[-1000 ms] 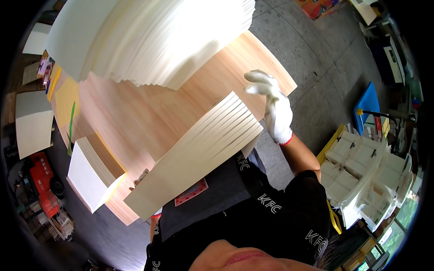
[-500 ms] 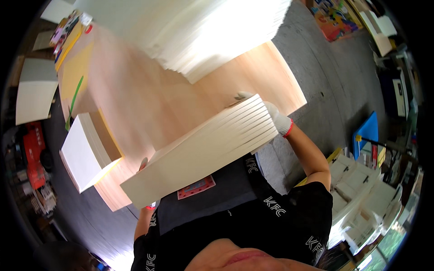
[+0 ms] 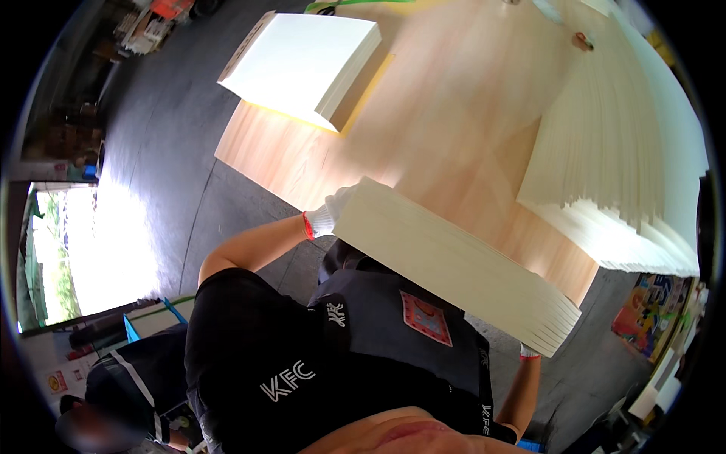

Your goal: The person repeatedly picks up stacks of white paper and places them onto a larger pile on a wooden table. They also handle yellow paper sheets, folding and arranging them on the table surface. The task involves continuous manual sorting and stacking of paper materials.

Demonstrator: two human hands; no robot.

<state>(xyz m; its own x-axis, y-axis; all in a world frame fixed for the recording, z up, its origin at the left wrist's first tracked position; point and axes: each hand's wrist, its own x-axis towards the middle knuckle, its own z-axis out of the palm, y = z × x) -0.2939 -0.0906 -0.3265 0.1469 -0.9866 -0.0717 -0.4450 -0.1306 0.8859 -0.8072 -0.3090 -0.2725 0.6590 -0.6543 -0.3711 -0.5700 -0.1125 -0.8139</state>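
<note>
Both ends of a thick stack of cream paper sheets (image 3: 454,268) are in my gloved hands, its long edge facing me and slanting down to the right. My left hand (image 3: 333,213), in a white glove with a red cuff, is closed on the left end. At the right end, my right hand (image 3: 529,351) is mostly hidden by the stack, with only part of the glove and cuff showing. The sheets fan slightly apart at that end. The stack is held in front of my body, by the near edge of the wooden table (image 3: 446,136).
A squared white stack (image 3: 302,64) lies on the table's far left over a yellow-edged sheet. A tall pile of fanned white sheets (image 3: 605,151) covers the right side. Scissors (image 3: 582,41) lie near it. Another person (image 3: 128,393) is at lower left; grey floor (image 3: 178,151) surrounds the table.
My view has swung left, so the table and piles appear farther right. The held stack has turned, its left end now higher than its right. Both hands still hold it.
</note>
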